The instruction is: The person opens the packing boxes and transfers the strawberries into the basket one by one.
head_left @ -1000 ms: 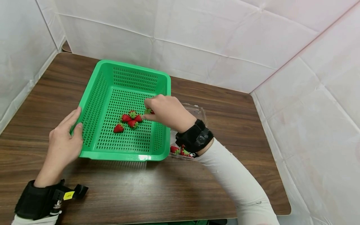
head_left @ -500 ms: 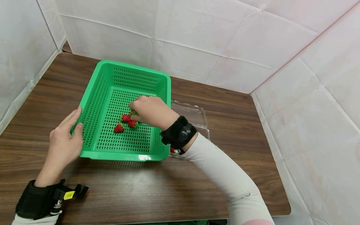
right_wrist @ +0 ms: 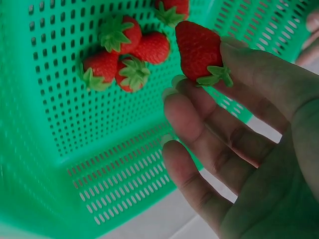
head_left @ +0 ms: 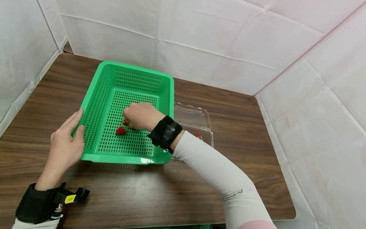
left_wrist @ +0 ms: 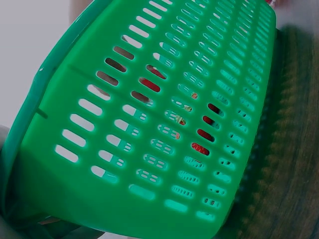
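In the head cam I see a green basket [head_left: 114, 158] on a dark wood counter [head_left: 243, 143]. The L hand [head_left: 66, 143] is along its L rim, thumb and index finger spread apart, touching it. The R hand [head_left: 142, 116] is inside, over red strawberries [head_left: 121, 130], its fingertips hidden. R of the basket, a clear plastic box [head_left: 206, 137] w/ red inside is partly covered by the R sleeve [head_left: 211, 165]. L wrist cam: the basket's slotted outer wall, red showing thru; can't make out the L hand's grip. R wrist cam: R hand pinches one strawberry [right_wrist: 197, 50] btwn thumb and fingers; five others lie in the basket, four bunched, one near.
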`<state>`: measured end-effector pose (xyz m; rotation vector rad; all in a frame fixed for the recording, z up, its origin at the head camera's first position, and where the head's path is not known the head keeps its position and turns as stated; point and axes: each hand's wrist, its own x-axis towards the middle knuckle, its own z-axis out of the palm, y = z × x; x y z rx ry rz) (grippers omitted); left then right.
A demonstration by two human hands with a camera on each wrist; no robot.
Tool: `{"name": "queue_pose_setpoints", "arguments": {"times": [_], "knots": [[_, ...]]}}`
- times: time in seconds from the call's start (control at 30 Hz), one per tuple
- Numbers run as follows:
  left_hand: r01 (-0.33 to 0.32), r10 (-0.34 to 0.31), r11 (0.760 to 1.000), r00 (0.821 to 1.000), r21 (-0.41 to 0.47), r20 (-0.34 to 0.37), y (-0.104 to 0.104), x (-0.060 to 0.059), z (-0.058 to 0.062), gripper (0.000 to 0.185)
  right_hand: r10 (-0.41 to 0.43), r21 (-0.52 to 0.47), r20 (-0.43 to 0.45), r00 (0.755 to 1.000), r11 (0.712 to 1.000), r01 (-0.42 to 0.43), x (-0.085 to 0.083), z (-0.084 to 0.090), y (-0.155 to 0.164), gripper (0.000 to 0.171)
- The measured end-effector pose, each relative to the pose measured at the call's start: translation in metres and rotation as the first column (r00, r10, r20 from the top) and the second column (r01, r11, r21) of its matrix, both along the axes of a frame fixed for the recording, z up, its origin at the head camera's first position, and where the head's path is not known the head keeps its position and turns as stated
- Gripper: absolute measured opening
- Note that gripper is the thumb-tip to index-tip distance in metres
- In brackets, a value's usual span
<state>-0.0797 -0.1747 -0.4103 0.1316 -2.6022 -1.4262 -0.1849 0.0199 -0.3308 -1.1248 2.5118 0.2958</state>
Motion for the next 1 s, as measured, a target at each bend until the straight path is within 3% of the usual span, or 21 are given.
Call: {"name": "queue_pose_setpoints", "arguments": {"times": [0.3,0.63,1.0], "knots": [[-0.006,0.006,1.0,1.0,0.004,0.001,0.0,0.0,-0.001,0.048,-0.008,0.065,0.013,1.0,0.998,0.007,-0.001,-0.016,-0.013,0.012],[-0.006,0.006,1.0,1.0,0.003,-0.006,0.001,0.001,-0.001,0.048,0.036,0.131,-0.036,0.999,0.991,-0.031,0.003,-0.033,-0.016,0.017],[-0.006,0.006,1.0,1.0,0.001,-0.001,0.001,0.0,-0.002,0.048,0.034,0.091,-0.024,0.999,0.995,-0.032,0.001,-0.027,-0.01,0.018]]}}
